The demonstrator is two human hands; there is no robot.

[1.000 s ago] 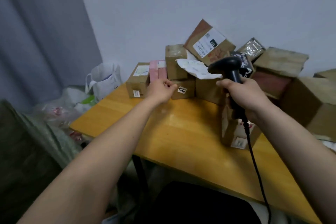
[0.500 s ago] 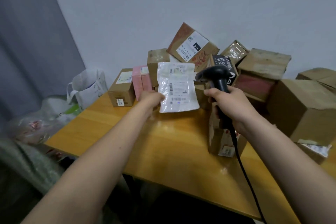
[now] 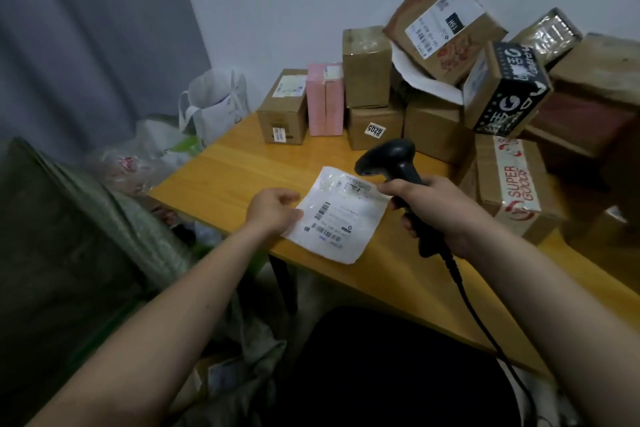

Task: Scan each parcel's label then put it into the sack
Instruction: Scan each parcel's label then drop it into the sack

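Left hand point(image 3: 273, 210) pinches parcel point(image 3: 337, 215); right hand point(image 3: 429, 208) grips scanner point(image 3: 391, 159).

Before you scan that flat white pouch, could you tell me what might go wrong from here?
1. The left hand pinches only one edge of the white pouch, so it may sag and spoil the scan.
2. The scanner in the right hand points at the pouch's top edge, not the lower barcodes.
3. The tilted box atop the stack looks unstable.
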